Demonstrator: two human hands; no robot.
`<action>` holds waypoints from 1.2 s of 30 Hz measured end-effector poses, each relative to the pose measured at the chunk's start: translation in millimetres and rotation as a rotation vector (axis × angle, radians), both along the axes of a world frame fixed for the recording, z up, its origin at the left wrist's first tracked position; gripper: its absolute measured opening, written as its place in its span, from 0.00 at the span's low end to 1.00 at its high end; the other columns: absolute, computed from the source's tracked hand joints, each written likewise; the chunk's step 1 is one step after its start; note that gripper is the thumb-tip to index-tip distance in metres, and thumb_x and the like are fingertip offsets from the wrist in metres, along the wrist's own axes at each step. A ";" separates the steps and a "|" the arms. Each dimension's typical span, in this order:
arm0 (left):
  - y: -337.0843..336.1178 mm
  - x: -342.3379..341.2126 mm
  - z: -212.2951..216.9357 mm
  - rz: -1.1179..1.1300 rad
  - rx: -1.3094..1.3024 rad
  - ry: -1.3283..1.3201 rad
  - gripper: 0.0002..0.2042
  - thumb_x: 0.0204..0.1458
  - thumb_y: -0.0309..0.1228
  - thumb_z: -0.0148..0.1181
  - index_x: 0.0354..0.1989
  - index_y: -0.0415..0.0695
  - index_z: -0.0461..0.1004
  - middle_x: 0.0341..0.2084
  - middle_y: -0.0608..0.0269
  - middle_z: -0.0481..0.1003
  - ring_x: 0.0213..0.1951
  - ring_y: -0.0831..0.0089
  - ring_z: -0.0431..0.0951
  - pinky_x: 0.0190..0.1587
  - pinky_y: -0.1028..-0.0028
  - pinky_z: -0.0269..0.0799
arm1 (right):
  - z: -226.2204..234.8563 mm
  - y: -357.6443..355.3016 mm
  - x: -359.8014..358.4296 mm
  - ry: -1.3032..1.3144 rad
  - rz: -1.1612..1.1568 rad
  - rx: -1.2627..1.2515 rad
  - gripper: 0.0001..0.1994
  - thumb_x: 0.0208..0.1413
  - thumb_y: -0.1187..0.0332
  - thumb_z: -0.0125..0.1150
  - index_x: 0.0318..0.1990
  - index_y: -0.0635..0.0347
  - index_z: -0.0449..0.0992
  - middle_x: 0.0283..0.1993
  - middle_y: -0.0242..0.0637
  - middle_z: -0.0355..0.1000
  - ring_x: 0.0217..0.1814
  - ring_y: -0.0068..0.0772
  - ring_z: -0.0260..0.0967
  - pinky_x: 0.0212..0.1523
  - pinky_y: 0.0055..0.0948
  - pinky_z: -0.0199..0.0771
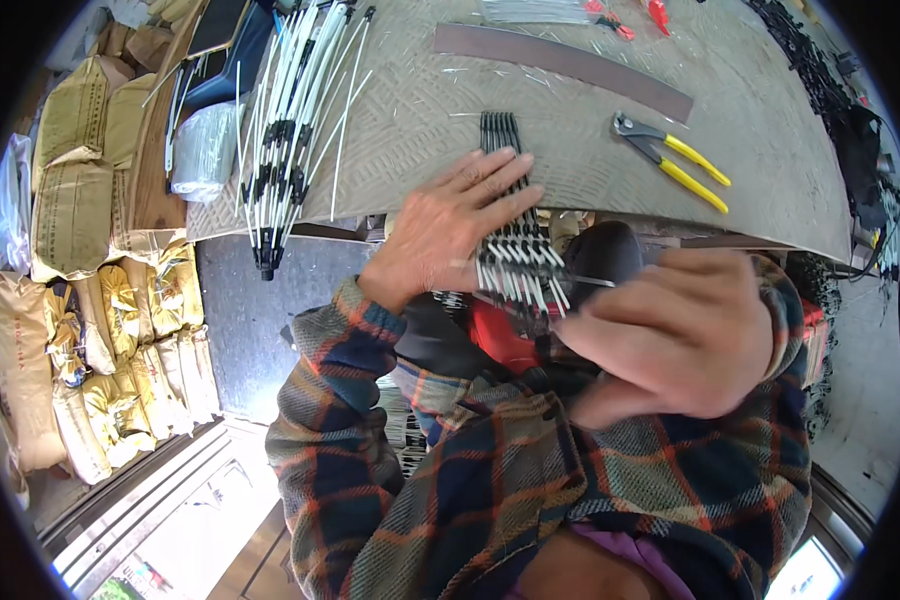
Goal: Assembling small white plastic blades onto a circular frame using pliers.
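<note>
A row of thin black umbrella ribs [499, 132] with pale metal lower ends lies side by side over the table's near edge. My left hand [450, 215] rests flat across them with its fingers stretched out and apart. To the right, my right hand [675, 335] is smeared by motion beside the ribs' lower ends. A thin metal rod [592, 282] points from the ribs toward that hand. Whether the right fingers hold anything is not clear.
On the table [400, 110] are yellow-handled pliers [675, 160], a brown strip [570, 70] and a bundled umbrella frame [282, 150] overhanging the edge. Beside it lies a clear plastic packet [205, 150]. Wrapped brown packages [75, 210] are stacked at the left.
</note>
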State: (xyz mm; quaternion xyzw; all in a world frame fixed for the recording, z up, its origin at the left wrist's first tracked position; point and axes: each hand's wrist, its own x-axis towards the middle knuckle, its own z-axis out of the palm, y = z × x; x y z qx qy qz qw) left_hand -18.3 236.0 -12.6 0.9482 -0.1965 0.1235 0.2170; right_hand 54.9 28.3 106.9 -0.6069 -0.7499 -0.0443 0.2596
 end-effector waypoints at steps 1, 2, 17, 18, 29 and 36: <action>-1.3 0.3 1.2 -0.002 -0.002 -0.013 0.38 0.32 0.55 0.58 0.53 0.46 0.64 0.57 0.55 0.59 0.59 0.57 0.57 0.60 0.61 0.52 | 1.2 -0.4 -9.2 -0.178 -0.084 -0.080 0.24 0.42 0.52 0.58 0.39 0.65 0.70 0.20 0.31 0.63 0.20 0.25 0.64 0.21 0.20 0.62; -2.8 3.1 -1.6 -0.010 -0.001 -0.031 0.38 0.32 0.55 0.58 0.53 0.46 0.64 0.57 0.55 0.59 0.59 0.57 0.57 0.60 0.61 0.52 | -4.1 1.3 -18.8 -0.361 -0.171 -0.162 0.26 0.42 0.52 0.59 0.42 0.65 0.69 0.22 0.29 0.62 0.20 0.24 0.62 0.21 0.20 0.61; -11.7 -3.5 -17.3 0.103 -0.101 -0.188 0.28 0.35 0.45 0.60 0.46 0.41 0.70 0.54 0.59 0.64 0.57 0.59 0.62 0.57 0.64 0.58 | -39.8 24.9 -26.8 -0.454 -0.238 0.036 0.13 0.36 0.67 0.61 0.33 0.54 0.69 0.29 0.30 0.63 0.24 0.29 0.67 0.24 0.24 0.65; -11.2 -2.7 -17.6 0.113 -0.107 -0.183 0.30 0.34 0.46 0.61 0.46 0.40 0.70 0.54 0.59 0.65 0.56 0.59 0.62 0.57 0.64 0.58 | -42.9 26.7 -24.7 -0.457 -0.253 0.031 0.13 0.36 0.67 0.61 0.33 0.54 0.69 0.29 0.30 0.63 0.24 0.29 0.67 0.24 0.24 0.65; -21.0 -3.0 -1.7 0.220 -0.160 0.044 0.36 0.37 0.58 0.59 0.42 0.32 0.71 0.47 0.48 0.69 0.52 0.54 0.66 0.52 0.64 0.63 | -31.9 37.5 22.3 -0.441 -0.242 0.285 0.10 0.39 0.69 0.62 0.33 0.56 0.72 0.29 0.32 0.66 0.24 0.32 0.65 0.24 0.27 0.63; -25.8 3.1 1.6 0.188 -0.176 -0.070 0.29 0.39 0.52 0.61 0.44 0.41 0.72 0.46 0.55 0.71 0.52 0.60 0.67 0.55 0.64 0.62 | -109.1 -21.7 32.5 0.338 -0.329 0.681 0.46 0.29 0.40 0.66 0.52 0.67 0.61 0.42 0.40 0.68 0.47 0.37 0.64 0.48 0.35 0.63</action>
